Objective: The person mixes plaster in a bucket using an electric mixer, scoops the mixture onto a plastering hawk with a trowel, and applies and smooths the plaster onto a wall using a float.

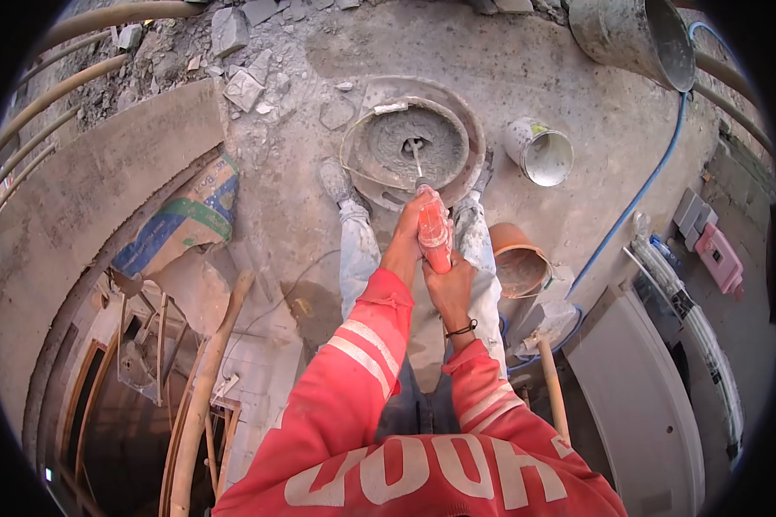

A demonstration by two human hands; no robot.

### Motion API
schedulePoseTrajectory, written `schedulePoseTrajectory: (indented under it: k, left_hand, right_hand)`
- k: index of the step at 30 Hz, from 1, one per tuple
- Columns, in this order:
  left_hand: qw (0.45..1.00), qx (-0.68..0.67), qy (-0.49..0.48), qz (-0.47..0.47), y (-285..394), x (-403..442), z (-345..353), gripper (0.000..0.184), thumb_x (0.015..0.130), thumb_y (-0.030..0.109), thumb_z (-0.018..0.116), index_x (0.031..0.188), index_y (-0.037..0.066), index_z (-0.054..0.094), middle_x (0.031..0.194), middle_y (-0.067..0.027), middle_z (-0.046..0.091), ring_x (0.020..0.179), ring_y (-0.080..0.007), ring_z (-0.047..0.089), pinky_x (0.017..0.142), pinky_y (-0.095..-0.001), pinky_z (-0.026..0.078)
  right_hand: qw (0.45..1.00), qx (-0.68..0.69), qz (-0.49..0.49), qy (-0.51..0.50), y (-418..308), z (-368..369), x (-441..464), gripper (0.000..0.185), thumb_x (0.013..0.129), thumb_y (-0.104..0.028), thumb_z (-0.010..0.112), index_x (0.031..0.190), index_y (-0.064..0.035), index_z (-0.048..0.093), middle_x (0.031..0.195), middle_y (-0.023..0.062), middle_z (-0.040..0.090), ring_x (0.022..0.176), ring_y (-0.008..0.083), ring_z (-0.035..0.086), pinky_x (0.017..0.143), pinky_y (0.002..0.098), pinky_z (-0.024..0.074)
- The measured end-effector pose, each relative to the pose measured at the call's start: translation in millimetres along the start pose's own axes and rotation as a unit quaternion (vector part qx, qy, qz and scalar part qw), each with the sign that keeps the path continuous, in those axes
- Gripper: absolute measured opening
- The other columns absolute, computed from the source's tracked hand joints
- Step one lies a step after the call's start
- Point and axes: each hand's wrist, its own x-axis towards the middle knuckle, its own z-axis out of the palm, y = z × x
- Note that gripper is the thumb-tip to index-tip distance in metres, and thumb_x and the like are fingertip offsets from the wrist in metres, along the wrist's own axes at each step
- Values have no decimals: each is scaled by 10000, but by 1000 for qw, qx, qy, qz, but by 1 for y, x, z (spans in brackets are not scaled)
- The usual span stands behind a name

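Observation:
A red power drill, smeared with grey, is held in both hands. My left hand wraps round its front part, and my right hand grips the rear end. From the drill a mixing rod runs down into wet grey mortar. The mortar sits in a round bucket with a wire handle, standing on a larger round base between my feet. The rod's lower end is sunk in the mix and hidden.
A white pail and an orange bucket stand to the right. A large metal bucket lies tipped at the upper right, near a blue hose. Rubble and a cement bag lie left. Below left, the floor drops away.

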Motion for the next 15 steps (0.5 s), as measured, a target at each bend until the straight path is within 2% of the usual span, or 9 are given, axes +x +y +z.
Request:
schedulePoseTrajectory:
  k: [5, 8, 11, 14, 15]
  left_hand:
    - [1000, -1, 16, -10, 12, -2, -1, 226, 906, 354, 642, 923, 146, 557, 754, -63, 584, 639, -273, 625, 569, -423, 547]
    - [1000, -19, -4, 4, 18, -5, -3, 238, 903, 362, 643, 910, 139, 559, 754, -80, 594, 637, -280, 626, 572, -423, 547]
    - [999, -25, -29, 18, 25, -5, -9, 255, 900, 363, 648, 901, 121, 568, 763, -102, 608, 640, -282, 629, 580, -420, 550]
    - [999, -26, -23, 15, 32, -14, -6, 277, 899, 362, 653, 893, 95, 579, 782, -125, 625, 649, -284, 633, 592, -416, 555]
    - [999, -21, -28, 17, 34, -13, -6, 271, 901, 357, 651, 890, 96, 580, 781, -123, 626, 649, -283, 634, 590, -415, 555]
  right_hand:
    - [1000, -24, 9, -15, -12, 1, 1, 275, 726, -175, 715, 905, 33, 711, 727, 230, 687, 687, 350, 701, 666, 420, 520]
    - [1000, -14, -15, -12, -10, 9, 3, 258, 714, -187, 718, 838, 36, 687, 707, 257, 665, 691, 423, 680, 623, 442, 518]
    - [999, -30, -19, -21, -17, 13, 4, 250, 728, -154, 698, 879, 45, 698, 699, 228, 675, 669, 351, 698, 641, 414, 516]
    - [998, -45, -29, -22, -20, 19, 4, 241, 727, -146, 695, 867, 49, 693, 682, 230, 667, 652, 341, 697, 638, 416, 517]
    - [999, -37, -25, -21, -20, 20, 5, 245, 721, -154, 697, 863, 46, 695, 690, 240, 666, 668, 368, 692, 634, 428, 517]
